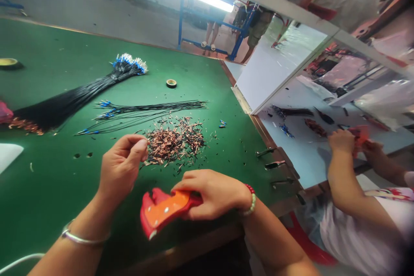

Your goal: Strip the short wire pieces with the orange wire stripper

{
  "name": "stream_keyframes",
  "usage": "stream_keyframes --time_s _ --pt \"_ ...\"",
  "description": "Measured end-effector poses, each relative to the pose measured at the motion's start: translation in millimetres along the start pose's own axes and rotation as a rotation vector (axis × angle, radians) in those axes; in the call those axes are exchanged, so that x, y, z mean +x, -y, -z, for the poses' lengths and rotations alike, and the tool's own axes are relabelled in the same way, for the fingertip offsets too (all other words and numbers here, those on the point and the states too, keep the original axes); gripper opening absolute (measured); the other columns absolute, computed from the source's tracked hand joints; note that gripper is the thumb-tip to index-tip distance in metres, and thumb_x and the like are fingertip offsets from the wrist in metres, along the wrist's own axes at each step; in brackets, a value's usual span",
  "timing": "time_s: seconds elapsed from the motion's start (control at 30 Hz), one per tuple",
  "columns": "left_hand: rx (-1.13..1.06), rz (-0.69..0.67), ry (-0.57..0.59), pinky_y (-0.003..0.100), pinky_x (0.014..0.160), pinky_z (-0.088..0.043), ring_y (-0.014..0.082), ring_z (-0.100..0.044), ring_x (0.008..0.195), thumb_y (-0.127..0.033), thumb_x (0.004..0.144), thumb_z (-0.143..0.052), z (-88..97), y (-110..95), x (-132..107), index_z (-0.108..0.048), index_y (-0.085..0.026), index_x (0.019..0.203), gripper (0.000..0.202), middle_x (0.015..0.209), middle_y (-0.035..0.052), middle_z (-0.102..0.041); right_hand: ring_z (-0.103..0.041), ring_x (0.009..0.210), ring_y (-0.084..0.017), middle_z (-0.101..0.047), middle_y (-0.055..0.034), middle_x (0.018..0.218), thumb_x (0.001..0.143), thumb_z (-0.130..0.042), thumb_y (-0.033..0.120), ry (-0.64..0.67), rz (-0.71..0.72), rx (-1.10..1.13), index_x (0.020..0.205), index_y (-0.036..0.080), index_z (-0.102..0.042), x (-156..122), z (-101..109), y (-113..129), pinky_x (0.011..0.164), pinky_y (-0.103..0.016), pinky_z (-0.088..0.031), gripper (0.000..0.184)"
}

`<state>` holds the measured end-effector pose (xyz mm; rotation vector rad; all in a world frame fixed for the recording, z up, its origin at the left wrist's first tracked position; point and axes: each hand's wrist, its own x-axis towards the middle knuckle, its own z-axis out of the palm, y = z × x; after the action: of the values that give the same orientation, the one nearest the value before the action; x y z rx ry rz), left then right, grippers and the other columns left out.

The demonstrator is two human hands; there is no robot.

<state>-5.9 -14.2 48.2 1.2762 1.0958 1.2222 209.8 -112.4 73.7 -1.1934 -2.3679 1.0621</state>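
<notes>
My right hand is wrapped round a red and orange hand tool, held just above the green table's near edge. My left hand hovers left of it, thumb and fingers pinched together at the edge of a pile of small copper terminals; what the pinch holds is too small to make out. Behind the pile lie a few loose black wires with blue ends. A thick bundle of black wires with blue tips stretches across the left of the table.
The green table carries a small tape roll at the back and another roll at far left. To the right, a co-worker's hands handle a red tool over a white bench. People stand beyond the table.
</notes>
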Motion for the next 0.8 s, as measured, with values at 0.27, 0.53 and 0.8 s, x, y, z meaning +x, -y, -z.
stream_keyframes --time_s 0.27,0.53,0.8 --pt "0.229 -0.046 0.066 0.024 0.052 -0.04 0.0134 -0.049 0.056 -0.046 0.077 -0.07 -5.2 -8.9 -8.7 -0.068 -0.022 0.079 0.024 0.065 -0.0015 -0.06 -0.059 0.1 -0.023 -0.067 -0.0099 0.109 0.088 -0.072 0.052 -0.255 0.081 -0.221 0.103 0.016 -0.066 8.6 -13.4 1.2 0.091 -0.036 -0.044 0.039" --pt "0.214 -0.023 0.338 0.026 0.068 -0.048 0.02 -0.059 0.071 -0.046 0.072 -0.078 -15.5 -6.1 -23.6 -0.074 -0.024 0.076 0.023 0.076 0.0031 -0.069 -0.056 0.078 -0.015 -0.063 -0.0026 0.085 0.102 -0.051 0.049 -0.612 -0.088 0.26 0.091 0.018 -0.062 14.5 -8.0 -15.4 0.075 -0.029 -0.045 0.035" --pt "0.205 0.002 0.427 0.027 0.063 -0.048 0.0209 -0.058 0.067 -0.049 0.073 -0.079 -18.7 -1.9 -21.3 -0.075 -0.025 0.075 0.024 0.07 0.0032 -0.068 -0.049 0.065 -0.012 -0.056 0.0003 0.068 0.098 -0.055 0.051 -0.721 -0.177 0.424 0.077 0.017 -0.063 16.7 -13.6 -19.4 0.063 -0.026 -0.041 0.041"
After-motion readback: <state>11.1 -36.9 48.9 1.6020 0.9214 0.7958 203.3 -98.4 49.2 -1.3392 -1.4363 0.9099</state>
